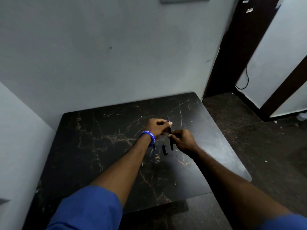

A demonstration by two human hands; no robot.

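Both hands meet above the middle of a black marble-patterned table (103, 146). My left hand (157, 127), with a blue wristband at the wrist, pinches the thin blue refill (168, 120) that sticks up out of a black pen barrel (171, 141). My right hand (183, 140) grips that barrel lower down, so its bottom end pokes out below the fingers. A short black pen cap (164, 149) lies on the table just under the hands.
Pale walls close the table in at the back and left. To the right lie a dark speckled floor (259, 146) and a dark doorway (240, 47) with a black cable hanging on the wall beside it.
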